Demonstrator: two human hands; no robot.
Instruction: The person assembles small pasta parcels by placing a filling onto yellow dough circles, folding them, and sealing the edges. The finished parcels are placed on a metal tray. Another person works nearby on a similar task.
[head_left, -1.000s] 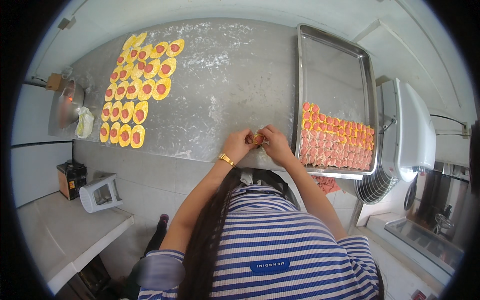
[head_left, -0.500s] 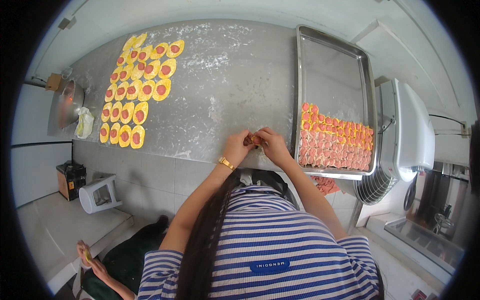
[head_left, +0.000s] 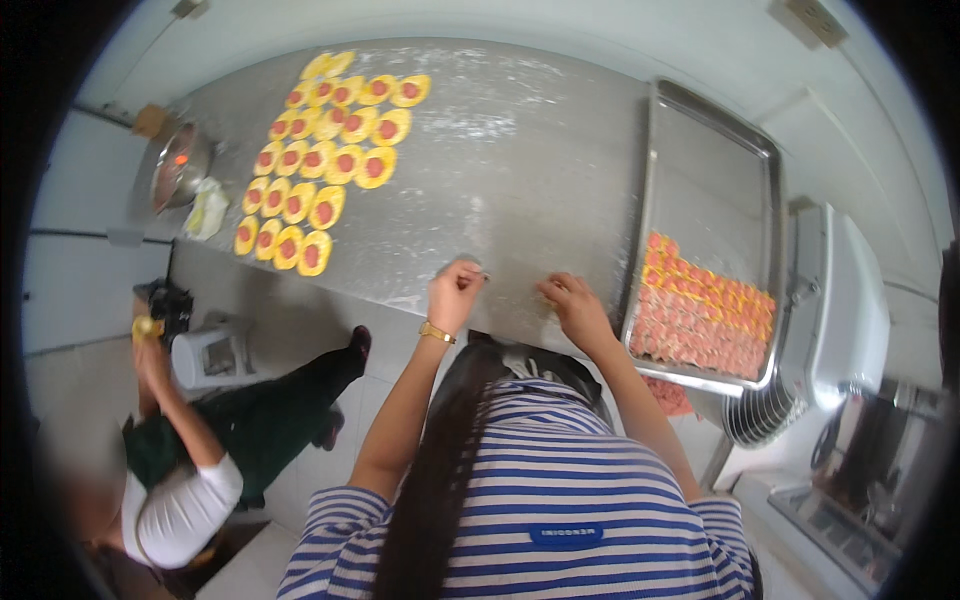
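Over the near edge of the grey worktable (head_left: pixel 540 150), my two hands are apart. My left hand (head_left: pixel 455 290), with a gold watch on its wrist, is closed in a pinch; a small dark tip shows at its fingertips, too small to name. My right hand (head_left: pixel 575 305) points down with its fingers together around a small yellow dumpling, mostly hidden by the fingers. At the left, rows of yellow wrappers (head_left: pixel 312 160) lie flat, each with a dab of pink filling. A metal tray (head_left: pixel 649 170) at the right holds closely packed pink-and-yellow dumplings (head_left: pixel 705 320) in its near part.
A metal bowl (head_left: pixel 180 165) and a crumpled pale bag (head_left: pixel 206 210) stand at the table's left end. A white machine (head_left: pixel 845 300) stands right of the tray. At lower left a co-worker (head_left: pixel 190 500) sits near a white stool (head_left: pixel 212 358). White flour marks the table.
My hands have separated, the right one moving toward the tray with the small dumpling. The view has shifted, bringing more of the co-worker into sight.
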